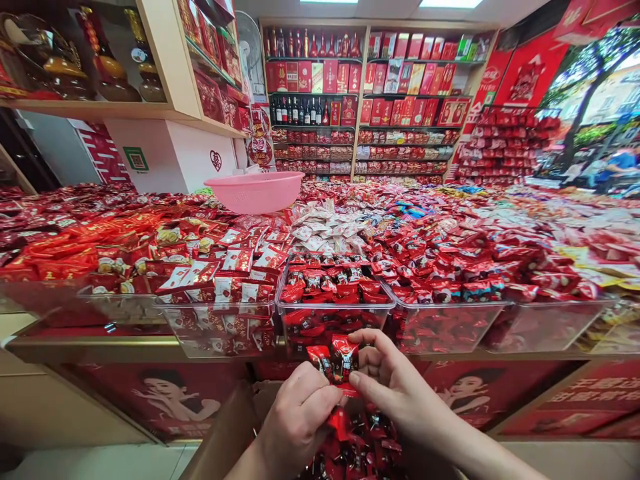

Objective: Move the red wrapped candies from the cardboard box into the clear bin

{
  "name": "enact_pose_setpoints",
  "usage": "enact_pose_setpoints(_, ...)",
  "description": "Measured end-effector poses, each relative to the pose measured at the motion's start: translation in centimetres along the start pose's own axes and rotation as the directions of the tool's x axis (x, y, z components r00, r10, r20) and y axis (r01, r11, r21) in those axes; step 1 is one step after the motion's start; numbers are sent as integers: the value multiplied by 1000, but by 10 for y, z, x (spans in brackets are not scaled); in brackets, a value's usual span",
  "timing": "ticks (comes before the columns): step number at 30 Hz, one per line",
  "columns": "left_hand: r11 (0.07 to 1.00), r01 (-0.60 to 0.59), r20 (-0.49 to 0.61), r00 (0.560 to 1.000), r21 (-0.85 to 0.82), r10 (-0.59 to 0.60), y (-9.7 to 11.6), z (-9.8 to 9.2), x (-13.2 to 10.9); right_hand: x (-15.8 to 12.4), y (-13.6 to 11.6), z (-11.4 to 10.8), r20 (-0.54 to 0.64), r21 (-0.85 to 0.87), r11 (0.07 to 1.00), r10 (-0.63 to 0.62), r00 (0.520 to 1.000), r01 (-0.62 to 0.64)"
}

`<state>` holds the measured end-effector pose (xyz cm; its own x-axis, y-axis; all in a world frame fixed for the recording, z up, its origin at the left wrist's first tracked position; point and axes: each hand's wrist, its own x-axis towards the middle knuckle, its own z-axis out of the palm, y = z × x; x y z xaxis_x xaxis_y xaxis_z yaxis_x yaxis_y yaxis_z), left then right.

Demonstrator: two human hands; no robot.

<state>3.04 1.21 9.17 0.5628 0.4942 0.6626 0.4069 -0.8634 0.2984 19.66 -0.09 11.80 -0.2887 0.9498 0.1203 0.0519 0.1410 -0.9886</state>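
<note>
The red wrapped sweets [334,360] sit low in the middle of your view, a small bunch pinched between both of your hands, just in front of the worktop's edge. Your left hand [300,417] is curled closed around the lower ends of the bunch, at its 7 o'clock. Your right hand [395,390] closes on it from 4 o'clock, thumb and forefinger pressed to a wrapper while the other fingers curl behind. Directly below, at 6 o'clock, an open cardboard box [225,433] holds a heap of more red sweets. At 12 o'clock from the bunch stands a clear bin [335,308] full of similar pieces, one of a row along the worktop [100,343], which is piled with red packets. Farther off at 11 o'clock a pink basin [255,193] rests on the piles, and shelves [360,100] of red boxes and bottles line the back wall.
</note>
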Motion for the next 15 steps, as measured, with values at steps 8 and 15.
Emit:
enact_pose_setpoints(8, 859, 422, -99, 879, -290, -466, -13, 23, -28, 41, -54, -55, -228, -379, 891, -352, 908, 250)
enact_pose_setpoints(15, 529, 749, 14, 582, -399, -813, -28, 56, -61, 130, -73, -75, -107, -828, 559, -242, 964, 48)
